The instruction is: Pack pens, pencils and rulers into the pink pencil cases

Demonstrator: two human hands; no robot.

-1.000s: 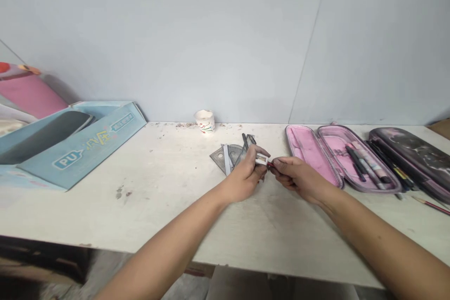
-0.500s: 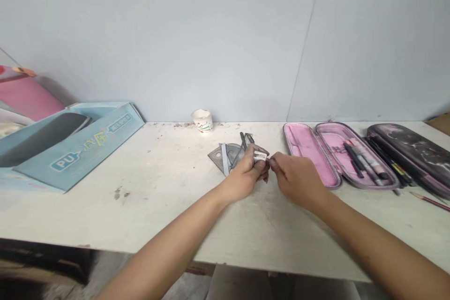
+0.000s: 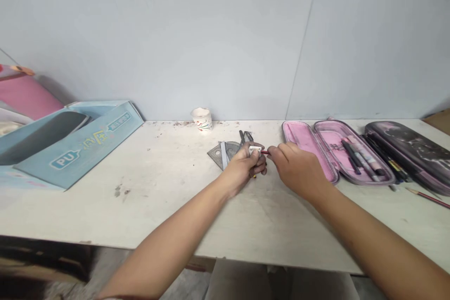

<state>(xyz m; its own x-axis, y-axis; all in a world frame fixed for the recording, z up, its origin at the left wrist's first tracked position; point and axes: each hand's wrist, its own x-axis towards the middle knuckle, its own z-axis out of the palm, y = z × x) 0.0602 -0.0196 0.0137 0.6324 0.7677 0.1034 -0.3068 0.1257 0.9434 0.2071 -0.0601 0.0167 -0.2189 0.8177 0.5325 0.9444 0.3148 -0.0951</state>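
Between the thumb and fingers of my left hand [image 3: 249,161] is a small white pencil sharpener [image 3: 255,149]. My right hand [image 3: 293,164] pinches a thin dark-red pencil [image 3: 265,152], whose far end meets the sharpener; most of the pencil is hidden in the fist. A small yellow tip shows under my left fingers, its owner unclear. Just behind my left hand lie grey set squares [image 3: 215,153] with a pale strip [image 3: 224,154] across them and a dark pen-like thing [image 3: 242,136].
An open pink pencil case [image 3: 309,150] with pens lies at right, beside a dark case [image 3: 411,150] and a loose pencil [image 3: 427,197]. A paper cup [image 3: 201,119] stands by the wall. A blue box [image 3: 80,150] sits at left. The table's front edge runs below my forearms.
The sharpener has shifted slightly left and tilted in my left hand. My right hand has drawn back a little, and more of the dark-red pencil shows between the hands.
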